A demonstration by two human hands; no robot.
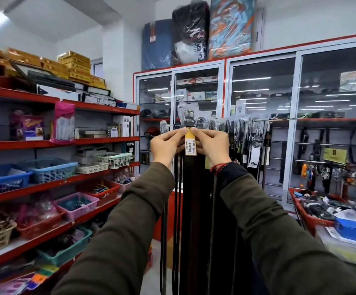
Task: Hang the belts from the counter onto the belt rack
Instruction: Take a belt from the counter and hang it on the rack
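A wide dark brown leather belt [190, 188] hangs straight down at the centre of the shop, its silver metal buckle [188, 116], wrapped in clear plastic, uppermost at the level of the horizontal metal belt rack [283, 119]; whether the buckle is already hooked on the rail cannot be told. A yellow paper price tag with a barcode [190, 142] lies on the strap just below the buckle. The left hand [168, 144] and the right hand [212, 145] meet at the top of that tag, thumb and forefinger of each pinched together on it and the strap, the remaining fingers curled behind the belt. Both arms wear dark olive sleeves, and a red thread band [219, 167] circles the right wrist. Several thinner black belts [178, 209] hang alongside the held one, touching it on the left. Further plastic-wrapped belts [247, 133] crowd the rail to the right. Behind stands a glass-fronted display cabinet with a red frame [226, 60], bundled packages stacked on top. Red metal shelves [100, 108] with plastic baskets and boxed goods line the left wall, while a cluttered bench [343, 248] with a red basket of goods sits at lower right
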